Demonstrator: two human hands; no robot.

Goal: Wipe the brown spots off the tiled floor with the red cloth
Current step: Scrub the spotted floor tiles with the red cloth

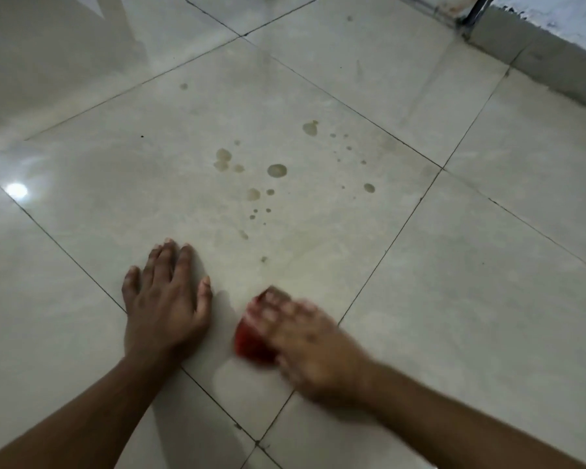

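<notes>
On the tiled floor (454, 265), the right hand (313, 350) is pressing its grip onto the red cloth (251, 343) below the brown spots (277, 170), while the left hand (164, 306) is lying spread flat, likely bracing.

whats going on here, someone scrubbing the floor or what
A person is crouched over a tiled floor, cleaning it. The right hand presses a red cloth onto the tile and is blurred, so it looks mid-swipe. The left hand lies flat on the floor with fingers spread, apparently as a brace. A scatter of brown spots lies further out on the same large tile, beyond the cloth, so those spots are not yet wiped.
</notes>
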